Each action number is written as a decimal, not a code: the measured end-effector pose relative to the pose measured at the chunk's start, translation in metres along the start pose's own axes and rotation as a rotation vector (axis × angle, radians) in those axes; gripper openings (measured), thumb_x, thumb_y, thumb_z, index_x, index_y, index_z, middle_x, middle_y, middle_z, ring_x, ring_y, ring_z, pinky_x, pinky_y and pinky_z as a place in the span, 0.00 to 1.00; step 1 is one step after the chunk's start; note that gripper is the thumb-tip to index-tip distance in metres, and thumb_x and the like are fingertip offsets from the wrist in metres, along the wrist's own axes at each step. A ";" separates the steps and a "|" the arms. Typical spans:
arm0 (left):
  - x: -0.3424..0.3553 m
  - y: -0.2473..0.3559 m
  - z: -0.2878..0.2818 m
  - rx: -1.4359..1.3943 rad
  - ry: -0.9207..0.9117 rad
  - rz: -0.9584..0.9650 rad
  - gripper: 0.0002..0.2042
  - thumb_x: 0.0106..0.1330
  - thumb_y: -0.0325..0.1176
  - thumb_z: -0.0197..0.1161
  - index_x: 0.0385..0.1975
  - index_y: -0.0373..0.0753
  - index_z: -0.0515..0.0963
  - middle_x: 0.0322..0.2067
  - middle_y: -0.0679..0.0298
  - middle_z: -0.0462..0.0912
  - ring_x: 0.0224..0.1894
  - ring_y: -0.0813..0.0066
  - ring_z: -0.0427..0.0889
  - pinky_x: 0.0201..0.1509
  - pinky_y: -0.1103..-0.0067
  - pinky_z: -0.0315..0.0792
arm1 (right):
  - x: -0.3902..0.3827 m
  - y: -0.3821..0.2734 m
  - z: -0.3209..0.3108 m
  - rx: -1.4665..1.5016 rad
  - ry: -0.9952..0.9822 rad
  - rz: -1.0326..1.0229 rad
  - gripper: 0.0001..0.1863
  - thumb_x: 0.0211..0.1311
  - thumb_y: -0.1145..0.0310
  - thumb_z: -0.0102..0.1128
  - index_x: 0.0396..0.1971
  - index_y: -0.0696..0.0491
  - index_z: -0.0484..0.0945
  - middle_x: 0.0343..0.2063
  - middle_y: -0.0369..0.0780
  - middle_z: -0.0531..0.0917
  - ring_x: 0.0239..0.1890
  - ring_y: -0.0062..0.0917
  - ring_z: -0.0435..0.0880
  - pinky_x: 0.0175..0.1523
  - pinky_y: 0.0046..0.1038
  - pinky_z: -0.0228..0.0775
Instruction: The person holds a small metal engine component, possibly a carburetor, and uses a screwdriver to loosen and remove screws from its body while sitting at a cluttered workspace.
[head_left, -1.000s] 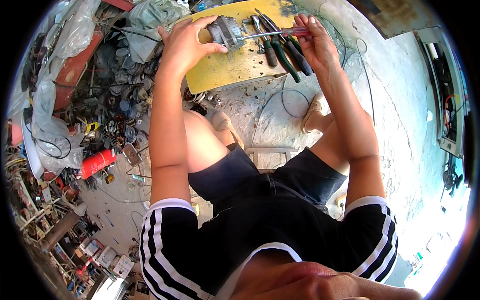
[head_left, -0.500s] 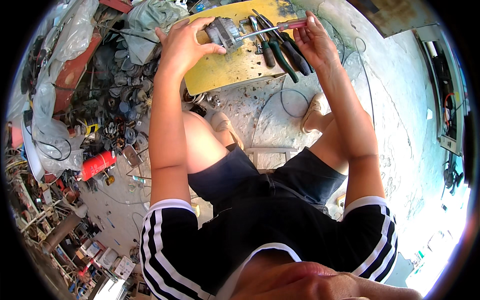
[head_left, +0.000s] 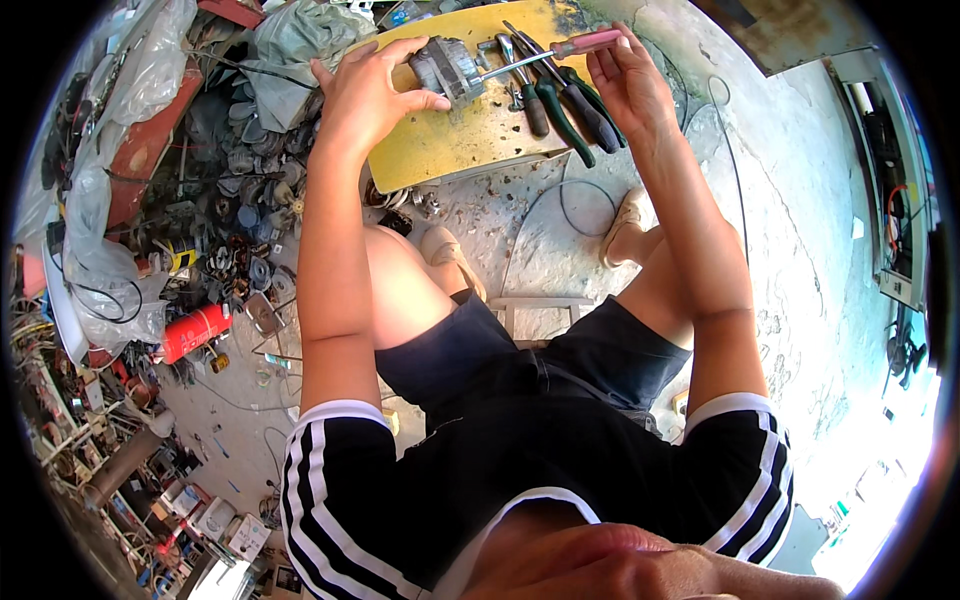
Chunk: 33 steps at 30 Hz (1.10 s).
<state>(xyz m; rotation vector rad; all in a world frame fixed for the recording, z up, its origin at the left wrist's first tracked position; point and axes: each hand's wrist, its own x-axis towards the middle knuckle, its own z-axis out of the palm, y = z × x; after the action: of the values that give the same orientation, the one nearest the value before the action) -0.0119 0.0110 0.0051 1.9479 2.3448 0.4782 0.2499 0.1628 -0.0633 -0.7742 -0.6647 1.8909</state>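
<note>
On a yellow work board point(head_left: 430, 152), my left hand point(head_left: 362, 98) grips a small grey metal motor point(head_left: 446, 72), thumb on its near side and fingers on its far side. My right hand point(head_left: 636, 92) holds a screwdriver point(head_left: 586, 42) by its pinkish-red handle, pinched near the butt end. The screwdriver's shaft slants left and its tip meets the motor's right side; what the tip touches is too small to make out. Below the shaft lie green-handled pliers point(head_left: 566, 125), black-handled pliers point(head_left: 592, 116) and a dark-handled tool point(head_left: 534, 108).
Heaps of motor parts and scrap point(head_left: 250, 190) cover the floor on the left, with plastic sheeting point(head_left: 100, 250) and a red cylinder point(head_left: 195, 332). A thin cable point(head_left: 570, 215) loops over the concrete before the board. At the right stands a metal cabinet point(head_left: 895, 200).
The screwdriver's handle has tilted slightly upward, and the fingers of my right hand have shifted a little on it. My left hand and the motor stay almost in place.
</note>
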 end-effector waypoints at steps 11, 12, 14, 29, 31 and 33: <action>0.000 0.003 -0.003 0.018 -0.030 -0.011 0.37 0.41 0.50 0.77 0.57 0.54 0.76 0.54 0.61 0.79 0.62 0.61 0.72 0.69 0.40 0.33 | -0.010 -0.003 0.015 -0.008 0.072 -0.023 0.22 0.73 0.63 0.50 0.63 0.52 0.64 0.46 0.38 0.77 0.52 0.24 0.77 0.64 0.33 0.67; 0.001 0.002 -0.002 0.024 -0.023 -0.008 0.37 0.41 0.50 0.77 0.58 0.54 0.76 0.55 0.61 0.79 0.62 0.60 0.72 0.69 0.40 0.33 | -0.008 -0.002 0.012 0.018 0.033 -0.049 0.23 0.72 0.62 0.51 0.63 0.51 0.64 0.44 0.37 0.77 0.50 0.22 0.77 0.64 0.33 0.67; 0.001 0.000 0.001 0.037 -0.010 -0.006 0.37 0.41 0.51 0.77 0.58 0.54 0.76 0.56 0.60 0.78 0.62 0.60 0.71 0.69 0.40 0.33 | -0.007 -0.003 0.011 0.036 -0.009 -0.034 0.23 0.72 0.62 0.51 0.64 0.51 0.64 0.44 0.36 0.77 0.50 0.22 0.77 0.63 0.33 0.67; 0.000 0.004 -0.005 0.013 -0.050 -0.016 0.38 0.42 0.50 0.77 0.59 0.54 0.75 0.56 0.59 0.78 0.62 0.59 0.72 0.69 0.40 0.34 | -0.011 0.002 0.015 0.000 -0.002 -0.029 0.23 0.74 0.66 0.46 0.66 0.52 0.60 0.52 0.42 0.76 0.58 0.29 0.74 0.67 0.34 0.64; -0.001 0.000 -0.001 -0.020 0.001 0.007 0.37 0.39 0.50 0.78 0.56 0.52 0.77 0.53 0.56 0.80 0.60 0.57 0.73 0.68 0.39 0.35 | -0.010 0.001 0.013 -0.050 0.014 -0.015 0.23 0.74 0.66 0.46 0.66 0.52 0.59 0.52 0.42 0.76 0.58 0.29 0.74 0.67 0.34 0.64; -0.001 0.000 -0.001 -0.018 -0.001 0.006 0.37 0.39 0.50 0.78 0.56 0.52 0.77 0.53 0.56 0.80 0.60 0.57 0.73 0.68 0.39 0.35 | -0.002 0.001 0.002 -0.102 0.045 0.004 0.24 0.74 0.67 0.46 0.67 0.54 0.58 0.53 0.43 0.75 0.58 0.29 0.74 0.67 0.34 0.65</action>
<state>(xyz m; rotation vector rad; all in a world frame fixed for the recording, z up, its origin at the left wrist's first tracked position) -0.0120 0.0095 0.0060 1.9471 2.3263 0.4967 0.2482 0.1606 -0.0627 -0.8805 -0.7362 1.8493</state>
